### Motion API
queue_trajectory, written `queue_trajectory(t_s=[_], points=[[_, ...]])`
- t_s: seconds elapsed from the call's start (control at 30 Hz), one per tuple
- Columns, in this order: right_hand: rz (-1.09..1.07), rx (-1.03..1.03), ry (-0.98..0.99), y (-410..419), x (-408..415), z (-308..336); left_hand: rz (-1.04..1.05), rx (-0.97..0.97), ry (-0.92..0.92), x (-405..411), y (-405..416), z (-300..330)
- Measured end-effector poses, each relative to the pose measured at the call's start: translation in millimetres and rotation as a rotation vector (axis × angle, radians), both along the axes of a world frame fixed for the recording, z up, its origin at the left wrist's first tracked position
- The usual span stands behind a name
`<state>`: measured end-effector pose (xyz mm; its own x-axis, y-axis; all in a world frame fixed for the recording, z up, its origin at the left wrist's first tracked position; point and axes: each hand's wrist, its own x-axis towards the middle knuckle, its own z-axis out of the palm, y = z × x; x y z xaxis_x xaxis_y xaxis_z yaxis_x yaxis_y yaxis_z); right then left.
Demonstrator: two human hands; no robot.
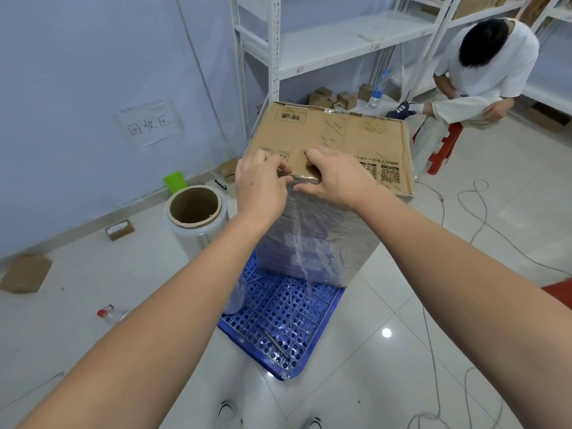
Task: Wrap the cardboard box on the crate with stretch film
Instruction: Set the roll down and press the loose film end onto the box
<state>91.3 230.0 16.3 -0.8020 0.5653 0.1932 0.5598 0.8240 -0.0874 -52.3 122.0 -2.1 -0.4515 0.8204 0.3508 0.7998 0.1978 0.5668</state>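
A brown cardboard box (340, 134) stands upright on a blue perforated plastic crate (278, 317). Clear stretch film (312, 239) covers its near side, wrinkled and hanging down to the crate. At the box's near top edge my left hand (258, 184) and my right hand (337, 174) sit close together, both pinching the bunched film edge between thumb and curled fingers. A roll of stretch film (196, 216) with a cardboard core stands on the floor left of the box.
A person in white sits on a red stool (445, 147) behind the box at the right. White metal shelving (272, 48) stands at the back. Small cartons, a bottle (108, 314) and cables (483, 221) lie on the tiled floor. A dark tool (275, 343) rests on the crate.
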Motion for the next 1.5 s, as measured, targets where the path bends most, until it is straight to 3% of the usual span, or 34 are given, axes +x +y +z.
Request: queue_trajectory(t_s=[0.2, 0.3, 0.47, 0.57, 1.1, 1.33, 1.5], points=[[-0.032, 0.0, 0.032, 4.4, -0.5, -7.3, -0.058, 0.184, 0.01, 19.1, -37.3, -47.9], [-0.071, 0.012, 0.053, -0.7, -2.4, -7.1, -0.115, 0.075, -0.085, 22.9, -51.6, -82.1], [-0.087, 0.022, 0.044, -6.4, -2.0, -6.0, -0.01, -0.197, -0.479, 20.5, -40.6, -122.8], [-0.091, 0.024, 0.044, -6.4, -2.8, -8.8, -0.045, -0.295, -0.539, 24.4, -27.2, -136.8], [-0.11, -0.004, 0.078, -12.0, -2.5, -7.4, 0.113, -0.388, -0.441, 9.6, -6.4, -152.0], [-0.112, -0.022, 0.084, -13.4, -3.1, -7.7, 0.069, -0.425, -0.412, 5.9, -0.9, -163.8], [-0.127, -0.045, 0.076, -13.5, -4.2, -7.1, -0.118, -0.778, -0.27, 6.4, -1.4, -179.2]])
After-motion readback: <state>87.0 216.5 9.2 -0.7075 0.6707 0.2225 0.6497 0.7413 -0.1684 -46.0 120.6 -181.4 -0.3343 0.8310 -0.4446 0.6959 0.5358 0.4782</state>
